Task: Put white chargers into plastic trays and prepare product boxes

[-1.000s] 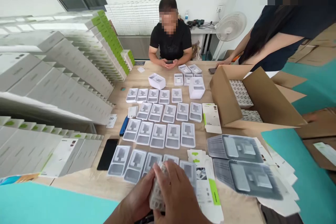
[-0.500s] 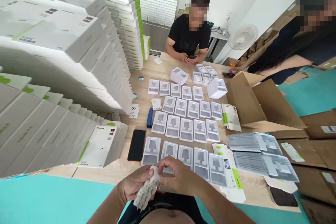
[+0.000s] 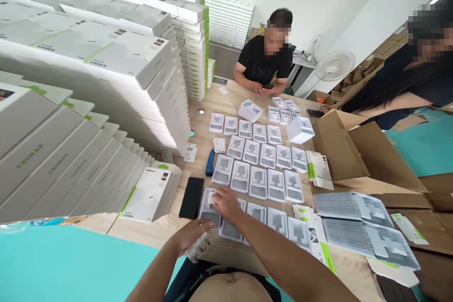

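Tabletop [image 3: 212, 99]: a long wooden top; stacked white boxes [image 3: 106, 85] stand along its left edge, an open cardboard carton [image 3: 354, 151] at its right edge.
Tray rows [image 3: 260, 160]: clear plastic trays lie in four rows across the middle, and the nearest row runs along the near edge. Most trays seem to carry a white part already, though the far ones are too small to be sure.
Work done and left: in my judgement the filling is far along; the hands are busy at the left end of the nearest row, and a handful of parts remains.
Near-left tray [image 3: 209, 207]: it lies just beside a black phone [image 3: 191, 197], near the near edge.
Right hand [image 3: 226, 204]: it is stretched over this tray, fingers pressing a small white piece [image 3: 211, 198] into it.
Left hand [image 3: 193, 236]: it is closed around a bundle of small white parts [image 3: 198, 248], held just off the near edge, over the lap.
Other people: one person sits at the far edge with a phone; another leans in at the right edge.
Change from half a second ago: then both hands met at the bundle in front of the body; now the right hand has gone out to the tray and the left keeps the bundle.
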Demonstrator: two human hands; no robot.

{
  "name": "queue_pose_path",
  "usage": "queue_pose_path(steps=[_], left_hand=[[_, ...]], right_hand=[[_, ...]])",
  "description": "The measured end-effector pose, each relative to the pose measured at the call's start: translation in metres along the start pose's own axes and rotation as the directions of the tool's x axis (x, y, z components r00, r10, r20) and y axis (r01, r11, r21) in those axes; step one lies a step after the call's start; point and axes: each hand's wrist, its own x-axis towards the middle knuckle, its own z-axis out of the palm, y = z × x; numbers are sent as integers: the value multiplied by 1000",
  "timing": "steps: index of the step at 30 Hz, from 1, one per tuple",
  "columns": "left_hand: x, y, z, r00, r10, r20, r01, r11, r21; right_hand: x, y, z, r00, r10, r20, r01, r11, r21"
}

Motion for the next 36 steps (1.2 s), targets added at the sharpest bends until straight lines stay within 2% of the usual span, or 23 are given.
queue_pose_path(steps=[4,8,11,13,18,21,24,28,32,34,36], left_hand=[[-16,7,1,1000,23,4,-23,999,-30],[-28,19,14,992,72,99,-65,995,-77],[-22,24,31,984,74,165,-62,995,-72],[-13,24,41,983,58,173,-50,997,-54],[7,14,61,994,-2,110,-3,999,50],[14,6,69,997,-33,70,25,993,114],[17,1,74,998,-38,52,31,991,130],[14,3,73,999,-35,38,31,993,111],[3,13,73,998,14,57,-15,1000,25],[-2,18,77,996,42,84,-40,999,-17],[-4,22,84,992,55,111,-51,998,-38]], right_hand=[[-16,-12,-15,999,20,-35,-19,999,44],[-55,-34,-35,998,-55,33,47,976,215],[-85,-40,-44,998,-14,66,-11,932,363],[-97,-31,-47,996,66,67,-85,928,362],[-96,23,-42,969,241,-58,-232,964,134],[-87,46,-30,982,182,-58,-178,982,63],[-81,52,-20,993,114,-41,-113,993,21],[-84,45,-20,990,119,-80,-118,993,19],[-102,22,-33,990,113,-84,-103,988,113],[-115,6,-42,997,60,-46,-49,976,213],[-129,-8,-50,999,44,-9,-38,928,371]])
